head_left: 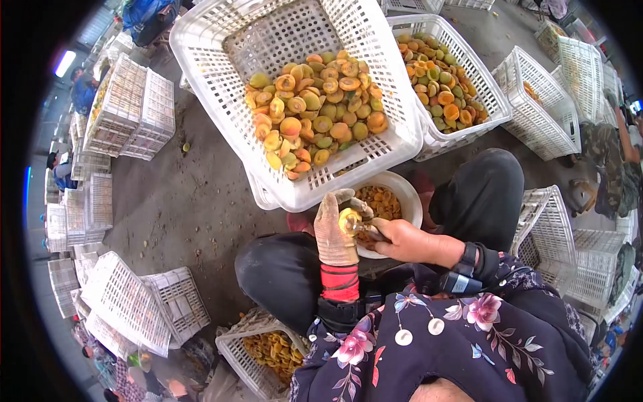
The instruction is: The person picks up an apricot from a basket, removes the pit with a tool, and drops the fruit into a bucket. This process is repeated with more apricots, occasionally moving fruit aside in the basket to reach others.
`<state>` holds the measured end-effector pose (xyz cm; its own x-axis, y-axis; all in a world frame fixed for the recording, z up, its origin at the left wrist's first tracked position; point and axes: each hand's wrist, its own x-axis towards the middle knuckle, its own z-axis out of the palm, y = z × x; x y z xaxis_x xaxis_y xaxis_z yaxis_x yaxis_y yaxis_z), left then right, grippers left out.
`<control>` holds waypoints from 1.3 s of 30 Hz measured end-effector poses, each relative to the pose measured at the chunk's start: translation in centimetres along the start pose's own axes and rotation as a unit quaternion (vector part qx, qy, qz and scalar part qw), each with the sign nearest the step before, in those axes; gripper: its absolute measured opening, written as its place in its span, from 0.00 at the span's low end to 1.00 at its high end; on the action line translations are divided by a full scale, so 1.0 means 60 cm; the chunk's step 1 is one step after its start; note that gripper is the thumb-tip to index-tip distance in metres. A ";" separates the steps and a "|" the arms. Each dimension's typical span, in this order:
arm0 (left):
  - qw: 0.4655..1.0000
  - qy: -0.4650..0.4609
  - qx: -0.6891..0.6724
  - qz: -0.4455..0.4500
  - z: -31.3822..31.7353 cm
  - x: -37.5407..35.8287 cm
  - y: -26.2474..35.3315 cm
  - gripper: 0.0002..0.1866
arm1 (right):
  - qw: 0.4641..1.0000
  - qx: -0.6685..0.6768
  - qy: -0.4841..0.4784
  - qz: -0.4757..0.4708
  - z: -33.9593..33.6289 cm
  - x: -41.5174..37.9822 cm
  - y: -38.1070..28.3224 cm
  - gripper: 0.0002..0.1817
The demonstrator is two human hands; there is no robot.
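Note:
My left hand [335,231], in a dirty pale work glove, is closed around an apricot [347,217] with its yellow cut side showing. My right hand [410,241] is bare and gripped on a small metal hand tool [359,228]. The tool's end meets the fruit; its exact shape is mostly hidden by my fingers. Beneath both hands sits a round white basin [412,204] with small brownish-orange pieces inside, perhaps pits. Just beyond, a large white crate [395,144] is tilted towards me, holding many apricots, several of them halved.
Behind on the right stands another white crate [499,110] of halved apricots. By my left knee a crate [234,348] holds orange fruit pieces. Stacked crates [130,107] line the left, with more crates [549,228] at right. Other people [84,90] are at the edges.

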<state>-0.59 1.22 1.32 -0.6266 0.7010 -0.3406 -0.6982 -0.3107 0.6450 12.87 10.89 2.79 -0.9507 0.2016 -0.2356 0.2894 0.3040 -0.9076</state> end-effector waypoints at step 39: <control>0.990 -0.024 0.136 0.019 -0.037 0.018 -0.053 0.22 | 0.975 -0.112 0.172 -0.083 -0.022 0.045 0.015 0.12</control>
<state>0.16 1.55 -2.65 -0.6288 0.7237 -0.2842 -0.5510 -0.1569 0.8196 10.70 12.94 1.77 -0.9043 0.4205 0.0739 0.1881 0.5478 -0.8152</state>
